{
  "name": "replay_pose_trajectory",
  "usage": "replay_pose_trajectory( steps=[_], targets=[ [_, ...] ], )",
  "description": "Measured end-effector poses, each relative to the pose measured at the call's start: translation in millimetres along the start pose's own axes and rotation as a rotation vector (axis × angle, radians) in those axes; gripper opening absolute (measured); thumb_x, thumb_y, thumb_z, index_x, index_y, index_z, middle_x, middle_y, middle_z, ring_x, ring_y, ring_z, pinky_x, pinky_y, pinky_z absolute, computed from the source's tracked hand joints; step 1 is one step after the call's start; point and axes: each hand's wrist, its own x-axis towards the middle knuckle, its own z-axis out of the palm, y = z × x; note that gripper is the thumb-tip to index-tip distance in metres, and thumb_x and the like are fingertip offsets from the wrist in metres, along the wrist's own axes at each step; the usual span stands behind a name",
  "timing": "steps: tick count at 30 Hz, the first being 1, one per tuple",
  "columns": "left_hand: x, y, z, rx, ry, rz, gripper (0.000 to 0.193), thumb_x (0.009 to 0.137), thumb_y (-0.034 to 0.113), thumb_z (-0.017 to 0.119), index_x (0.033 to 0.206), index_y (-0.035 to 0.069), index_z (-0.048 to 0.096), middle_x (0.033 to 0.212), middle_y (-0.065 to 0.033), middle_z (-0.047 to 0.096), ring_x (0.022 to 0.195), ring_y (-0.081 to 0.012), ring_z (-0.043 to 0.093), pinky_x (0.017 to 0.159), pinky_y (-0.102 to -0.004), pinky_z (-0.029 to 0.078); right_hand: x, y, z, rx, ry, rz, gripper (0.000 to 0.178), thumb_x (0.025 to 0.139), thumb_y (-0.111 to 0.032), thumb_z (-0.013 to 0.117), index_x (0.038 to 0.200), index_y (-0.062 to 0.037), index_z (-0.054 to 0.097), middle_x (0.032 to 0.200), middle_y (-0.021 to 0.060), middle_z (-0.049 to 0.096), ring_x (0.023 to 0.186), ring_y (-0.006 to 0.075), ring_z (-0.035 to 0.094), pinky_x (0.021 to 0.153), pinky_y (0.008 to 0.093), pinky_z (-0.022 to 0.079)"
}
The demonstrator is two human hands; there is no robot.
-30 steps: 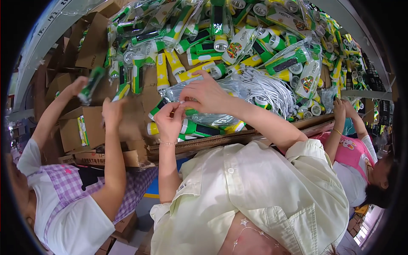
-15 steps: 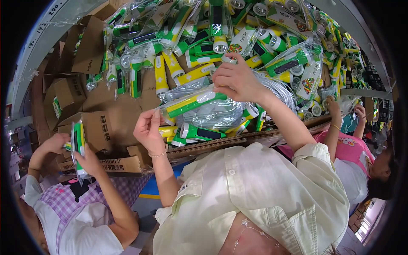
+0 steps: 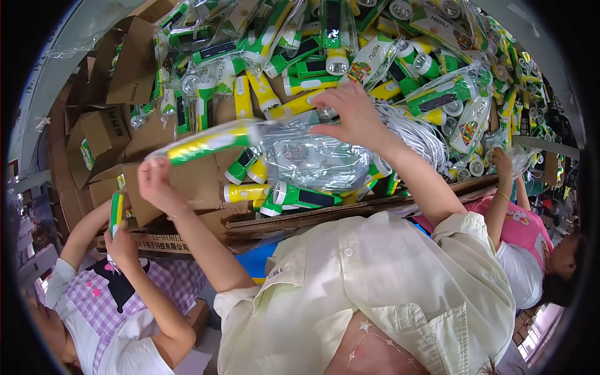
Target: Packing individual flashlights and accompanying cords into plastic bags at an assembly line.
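Note:
My left hand [image 3: 159, 181] pinches one end of a clear plastic bag holding a yellow and green flashlight [image 3: 212, 142]. The bagged flashlight is stretched out level above the cardboard and slightly blurred. Its other end points toward my right hand [image 3: 353, 115], whose thumb and fingers are apart with nothing visible between them. Under my right hand lies a stack of clear plastic bags [image 3: 315, 159], beside a coil of white cables [image 3: 415, 134]. Loose flashlights, among them a yellow one [image 3: 245, 192] and a green one with a dark panel [image 3: 306, 197], lie nearer me.
A large pile of bagged green, yellow and white flashlights [image 3: 312, 65] covers the far side. Opened cardboard boxes [image 3: 103, 137] stand at the left. A cardboard edge [image 3: 350, 209] runs in front of me. Co-workers work on both sides; the left one's hand [image 3: 122, 244] holds a flashlight.
My left hand has moved left with the bagged flashlight. My right hand, earlier at the bag's right end, has let go and its fingers have spread.

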Motion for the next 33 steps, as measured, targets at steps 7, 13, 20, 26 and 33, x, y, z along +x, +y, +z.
replay_pose_trajectory(
  steps=[7, 13, 20, 26, 33],
  targets=[
    [134, -59, -108, 0.125, 0.377, -0.043, 0.014, 0.081, 0.001, 0.064, 0.092, -0.003, 0.057, 0.086, -0.0085, 0.061, 0.080, -0.0149, 0.058, 0.072, -0.0265, 0.052, -36, 1, 52, -0.279, -0.106, 0.033, 0.021, 0.072, -0.031, 0.069, 0.086, -0.0154, 0.065, 0.085, 0.0003, 0.060, 0.088, 0.0194, 0.056, 0.090, 0.0422, 0.034],
    [6, -28, 80, 0.682, -0.337, 0.099, 0.031, 0.078, 0.004, 0.063, 0.109, 0.002, 0.059, 0.106, -0.0129, 0.061, 0.095, -0.0251, 0.058, 0.082, -0.0323, 0.047, -35, 6, 62, -0.335, -0.036, -0.060, 0.010, 0.074, -0.020, 0.066, 0.077, -0.0139, 0.059, 0.079, -0.0014, 0.058, 0.081, 0.0181, 0.058, 0.086, 0.0401, 0.038],
    [-99, -38, 115, 0.658, -1.216, 0.239, 0.022, 0.073, 0.012, 0.071, 0.094, 0.006, 0.067, 0.073, -0.0099, 0.063, 0.069, -0.0226, 0.062, 0.066, -0.0315, 0.048, -43, -20, 33, -0.005, 0.039, -0.080, 0.010, 0.075, -0.016, 0.065, 0.082, -0.0145, 0.059, 0.076, -0.0009, 0.059, 0.071, 0.0180, 0.059, 0.080, 0.0336, 0.041],
    [-125, 10, 124, 0.572, -1.039, -0.115, 0.012, 0.077, 0.011, 0.068, 0.087, 0.005, 0.068, 0.072, -0.0129, 0.064, 0.057, -0.0188, 0.060, 0.056, -0.0287, 0.047, -41, -33, -13, -0.049, 0.122, -0.202, 0.014, 0.074, -0.016, 0.066, 0.087, -0.0199, 0.065, 0.073, -0.0036, 0.057, 0.070, 0.0153, 0.057, 0.084, 0.0373, 0.038],
    [-151, 18, 118, 0.590, -1.116, 0.087, 0.013, 0.079, 0.013, 0.068, 0.087, 0.003, 0.067, 0.073, -0.0106, 0.066, 0.059, -0.0114, 0.059, 0.059, -0.0246, 0.047, -63, -37, -37, -0.055, -0.042, -0.331, 0.017, 0.068, -0.010, 0.063, 0.081, -0.0208, 0.064, 0.066, -0.0037, 0.051, 0.068, 0.0145, 0.055, 0.087, 0.0414, 0.037]
  ],
)
